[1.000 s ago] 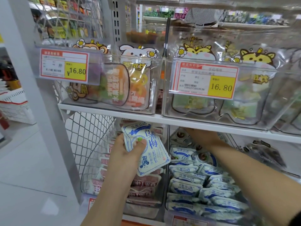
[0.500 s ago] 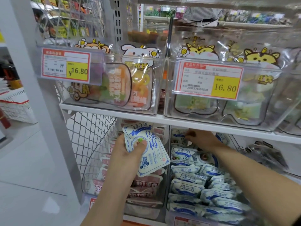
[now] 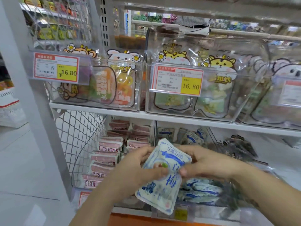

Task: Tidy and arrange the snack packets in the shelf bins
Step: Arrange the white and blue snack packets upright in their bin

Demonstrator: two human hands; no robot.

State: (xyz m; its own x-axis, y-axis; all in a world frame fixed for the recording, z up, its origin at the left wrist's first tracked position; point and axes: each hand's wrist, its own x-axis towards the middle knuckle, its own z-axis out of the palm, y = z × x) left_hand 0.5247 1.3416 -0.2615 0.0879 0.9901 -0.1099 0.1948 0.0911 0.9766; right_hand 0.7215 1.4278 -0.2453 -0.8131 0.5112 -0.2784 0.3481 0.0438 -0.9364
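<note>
Snack packet [image 3: 160,191], white with blue print, is held in the air in front of the lower clear bin [image 3: 216,212]. Its long axis is nearly upright, with the top end toward the shelf. Large blue characters run down its face, one reading 梅. The left hand [image 3: 138,168] and right hand [image 3: 205,163] both pinch it, thumbs on the front. Matching packets [image 3: 202,191] lie in that bin. A price tag [image 3: 176,80] above reads 16.80.

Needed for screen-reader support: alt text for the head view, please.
The left hand and right hand hold one blue-and-white snack packet in front of matching packets, with stacked pink packets to their left. Clear bins above carry 16.80 price tags.
</note>
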